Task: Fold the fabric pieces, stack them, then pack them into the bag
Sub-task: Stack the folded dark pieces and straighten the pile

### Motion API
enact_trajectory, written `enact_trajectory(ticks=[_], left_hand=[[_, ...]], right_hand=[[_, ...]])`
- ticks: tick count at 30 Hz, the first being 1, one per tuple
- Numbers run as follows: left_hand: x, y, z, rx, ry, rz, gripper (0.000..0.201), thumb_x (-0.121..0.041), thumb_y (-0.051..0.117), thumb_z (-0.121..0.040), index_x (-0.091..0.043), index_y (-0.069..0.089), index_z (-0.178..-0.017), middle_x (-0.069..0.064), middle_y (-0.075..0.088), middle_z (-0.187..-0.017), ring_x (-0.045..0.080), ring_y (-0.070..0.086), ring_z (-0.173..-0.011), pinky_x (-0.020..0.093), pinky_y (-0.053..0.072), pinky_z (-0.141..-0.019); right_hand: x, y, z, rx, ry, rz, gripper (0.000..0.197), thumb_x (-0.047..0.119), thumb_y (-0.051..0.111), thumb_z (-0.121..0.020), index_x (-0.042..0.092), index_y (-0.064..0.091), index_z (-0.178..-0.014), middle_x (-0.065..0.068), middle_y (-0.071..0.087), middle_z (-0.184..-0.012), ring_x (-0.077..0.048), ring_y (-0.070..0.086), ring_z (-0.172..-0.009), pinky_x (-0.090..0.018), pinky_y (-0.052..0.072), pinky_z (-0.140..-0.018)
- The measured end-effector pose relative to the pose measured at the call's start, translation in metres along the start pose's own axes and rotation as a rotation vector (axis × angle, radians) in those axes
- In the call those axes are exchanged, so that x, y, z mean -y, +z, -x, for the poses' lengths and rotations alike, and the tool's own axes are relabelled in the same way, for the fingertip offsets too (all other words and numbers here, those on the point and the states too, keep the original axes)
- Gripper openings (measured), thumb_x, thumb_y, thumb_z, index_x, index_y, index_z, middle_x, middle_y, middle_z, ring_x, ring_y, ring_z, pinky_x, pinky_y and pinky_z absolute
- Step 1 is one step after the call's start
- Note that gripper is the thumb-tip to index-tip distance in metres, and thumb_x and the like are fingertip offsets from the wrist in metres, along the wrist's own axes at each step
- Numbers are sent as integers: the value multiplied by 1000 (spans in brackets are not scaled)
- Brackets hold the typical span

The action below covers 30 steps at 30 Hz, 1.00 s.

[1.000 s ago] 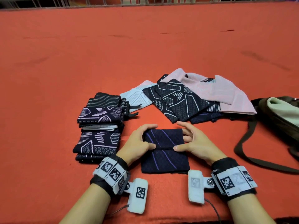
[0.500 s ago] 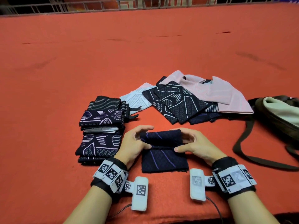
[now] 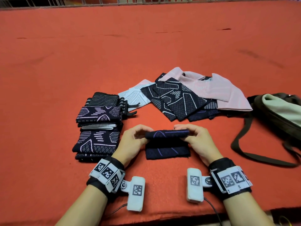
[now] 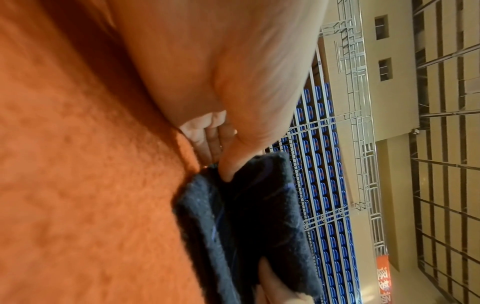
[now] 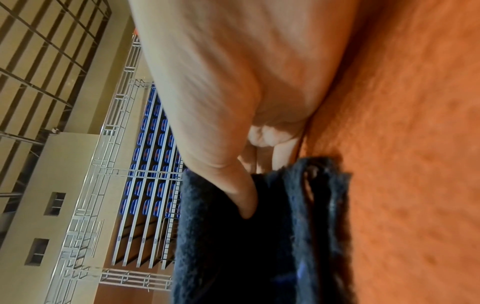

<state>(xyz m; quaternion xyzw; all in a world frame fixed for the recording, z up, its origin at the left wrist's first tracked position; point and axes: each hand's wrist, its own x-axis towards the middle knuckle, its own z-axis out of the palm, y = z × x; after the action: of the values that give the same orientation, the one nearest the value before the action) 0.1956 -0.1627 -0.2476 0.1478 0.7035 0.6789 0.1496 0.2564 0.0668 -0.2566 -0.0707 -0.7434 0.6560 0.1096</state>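
We pinch the navy cloth (image 3: pixel 167 144) on the desk (image 3: pixel 146 54), left hand (image 3: pixel 130 142) and right hand (image 3: pixel 200 141) clamping opposite ends (keeping edges aligned), bringing the far half over toward us.

No readable words or numbers. Wrist bands (image 3: pixel 107 174) and white tabs (image 3: pixel 136 193) carry only black-and-white square code markers. Orange banner (image 4: pixel 384 281) far off bears white characters, too blurred to read.
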Motion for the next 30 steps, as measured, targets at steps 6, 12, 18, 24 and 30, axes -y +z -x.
enact_trajectory(ticks=[6,12,18,24,30], left_hand=[[-1,2,-1,-106,-24,28,38,22,58,-79,-13,71,-74,-3,72,-91,7,65,-81,14,49,-64],[-4,1,-1,-6,-134,102,23,-13,53,-72,-15,75,-81,-1,72,-99,16,65,-93,25,49,-74],[0,5,-2,142,58,-436,44,-15,83,-79,-35,65,-114,-6,64,-124,5,58,-118,16,39,-105],[9,13,-3,144,99,-630,43,-21,74,-89,-22,60,-129,-4,55,-128,11,47,-124,20,31,-109],[-12,14,3,106,109,-649,25,-23,77,-81,-35,57,-91,-12,66,-95,11,60,-90,32,47,-89]], right_hand=[[1,-3,0,69,103,-114,53,-26,40,-76,11,78,-72,3,78,-109,-10,70,-108,-17,53,-82],[10,-1,1,113,152,-105,28,11,52,-81,7,79,-88,-1,77,-110,-17,70,-108,-31,52,-90],[10,-5,7,259,109,106,50,-6,84,-74,20,71,-116,8,72,-123,-7,69,-108,-20,52,-94],[7,-3,4,147,101,86,42,-11,75,-81,16,71,-113,-2,74,-118,-15,72,-107,-22,55,-91],[17,-1,15,109,128,-152,40,-9,72,-85,6,67,-122,-7,73,-123,-21,71,-107,-29,57,-89]])
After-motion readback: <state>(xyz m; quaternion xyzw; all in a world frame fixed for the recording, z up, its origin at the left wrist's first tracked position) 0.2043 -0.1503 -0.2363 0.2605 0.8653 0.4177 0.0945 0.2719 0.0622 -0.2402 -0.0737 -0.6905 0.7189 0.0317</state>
